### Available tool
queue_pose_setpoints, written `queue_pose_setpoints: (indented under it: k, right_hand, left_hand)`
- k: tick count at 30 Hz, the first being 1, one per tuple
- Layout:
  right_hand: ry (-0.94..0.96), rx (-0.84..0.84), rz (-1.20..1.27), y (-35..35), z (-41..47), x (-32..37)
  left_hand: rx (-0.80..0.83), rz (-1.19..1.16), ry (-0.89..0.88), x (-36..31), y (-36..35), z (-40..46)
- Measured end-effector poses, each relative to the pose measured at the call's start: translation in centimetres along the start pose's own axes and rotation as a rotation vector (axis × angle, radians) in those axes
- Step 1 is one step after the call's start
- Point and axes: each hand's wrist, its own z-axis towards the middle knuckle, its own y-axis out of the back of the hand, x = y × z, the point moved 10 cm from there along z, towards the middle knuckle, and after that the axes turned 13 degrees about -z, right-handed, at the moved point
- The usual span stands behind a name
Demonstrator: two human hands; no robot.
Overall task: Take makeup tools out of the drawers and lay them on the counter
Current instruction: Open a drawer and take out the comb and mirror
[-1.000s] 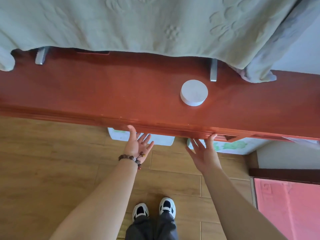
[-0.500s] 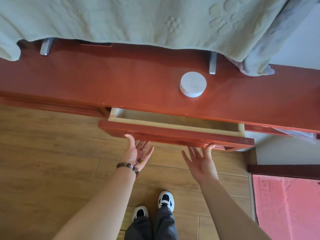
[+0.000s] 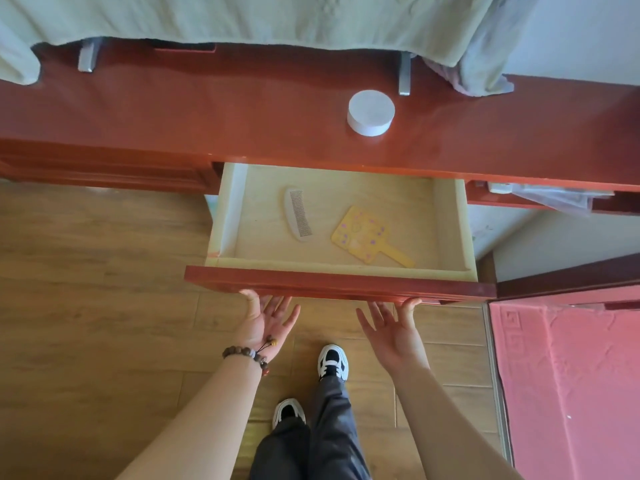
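**Open drawer: 2 makeup tools inside, both hands at the front rail**

Item 1: comb point(image 3: 298, 215). White plastic, curved back, fine teeth along 1 edge. Lies flat on the drawer floor, left of centre, long axis running front to back with a slight lean. Beyond and above the left hand point(image 3: 268, 318), just right of its line, which makes that hand the nearer.

Item 2: hand mirror point(image 3: 362, 234). Yellow, squarish head with small purple and white decoration, lying face-down or back-up; which cannot be told. Its short handle points toward the drawer's front right corner, almost directly beyond the right hand point(image 3: 394, 329). Apart from the comb, not touching.

Container: drawer point(image 3: 341, 284). Pale unfinished wood inside, glossy red-brown front rail, pulled well out from under the table point(image 3: 173, 112).

Grip: both hands palm-up, fingers spread and straight, fingertips touching the underside of the front rail. Neither holds anything. Each must, in my judgement, rise over the rail and reach forward and down to reach its item.

Surroundings: on the table, a white round lidded jar point(image 3: 371, 112); a pale green cloth point(image 3: 242, 19) draped over the table's rear edge. Wood-look floor point(image 3: 86, 306) below; pink mat point(image 3: 568, 375) at right.
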Motion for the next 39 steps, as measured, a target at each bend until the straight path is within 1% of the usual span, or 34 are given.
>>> queue_pose_setpoints:
  k: [4,7,10,11,13,15,16,18,20,21,22,24,26,28,29,30,31,33,35,36,39]
  right_hand:
    - [-0.013,-0.002,-0.014,1.8,-1.5,-1.4]
    - [-0.015,0.025,-0.020,2.5,-2.3,-2.0]
    - [-0.025,0.030,-0.030,3.0,-2.4,-2.0]
    - [-0.032,0.019,-0.044,3.2,-2.5,-2.0]
    - [-0.053,-0.015,-0.085,3.7,-2.8,-1.9]
    - [-0.082,-0.057,-0.170,3.9,-3.8,-1.5]
    - [-0.103,-0.075,-0.246,3.9,-4.5,-1.3]
    - [-0.131,-0.086,-0.490,3.5,-6.2,-0.6]
    - [-0.090,-0.025,-0.763,1.6,-8.4,0.9]
    - [-0.034,0.020,-0.856,0.2,-9.4,1.9]
    - [0.035,0.066,-0.915,-1.6,-10.4,3.1]
    - [0.179,0.123,-0.982,-5.1,-11.7,6.0]
    - [0.319,0.091,-1.120,-7.8,-11.5,9.2]
    - [0.470,0.001,-1.361,-9.8,-9.7,11.9]
    - [0.549,-0.031,-1.492,-10.8,-8.4,12.9]
    - [0.610,-0.032,-1.623,-11.8,-6.8,13.2]
    - [0.630,0.000,-1.754,-12.6,-5.1,13.0]
    - [0.544,0.086,-2.007,-13.2,-1.4,11.5]
    - [0.450,0.146,-2.246,-12.7,1.4,9.6]
    - [0.443,0.168,-2.342,-12.5,2.3,8.8]
    - [0.505,0.215,-2.480,-12.4,3.8,7.4]
  left_hand:
    - [-0.009,-0.033,0.016,0.4,2.5,-1.3]
    - [0.015,-0.027,0.036,1.0,3.2,-2.3]
    - [0.002,-0.003,0.035,1.0,3.8,-2.4]
    - [-0.004,0.035,0.035,0.8,4.0,-2.4]
    - [-0.006,0.187,0.043,0.4,4.3,-2.7]
    - [0.010,0.431,0.056,-0.4,4.2,-3.8]
    - [0.013,0.598,0.067,-0.9,4.1,-4.4]
    - [0.015,0.933,0.102,-1.6,3.4,-6.2]
    - [0.069,1.155,0.111,-1.8,1.4,-8.6]
    - [0.122,1.242,0.068,-1.9,-0.2,-9.9]
    - [0.183,1.304,-0.008,-2.1,-2.2,-11.0]
    - [0.300,1.347,-0.204,-2.4,-7.1,-13.2]
    - [0.368,1.449,-0.417,-2.6,-11.9,-14.3]
    - [0.388,1.654,-0.607,-2.5,-15.6,-13.5]
    - [0.376,1.746,-0.670,-2.5,-16.8,-12.2]
    - [0.349,1.837,-0.698,-2.3,-17.5,-10.6]
    - [0.307,1.927,-0.693,-2.1,-17.9,-8.7]
    - [0.210,2.047,-0.646,-1.9,-17.8,-5.3]
    - [0.148,2.090,-0.628,-1.5,-17.5,-3.0]
    - [0.122,2.099,-0.634,-1.3,-17.3,-2.2]
    - [0.029,2.059,-0.645,-1.2,-16.6,-0.9]
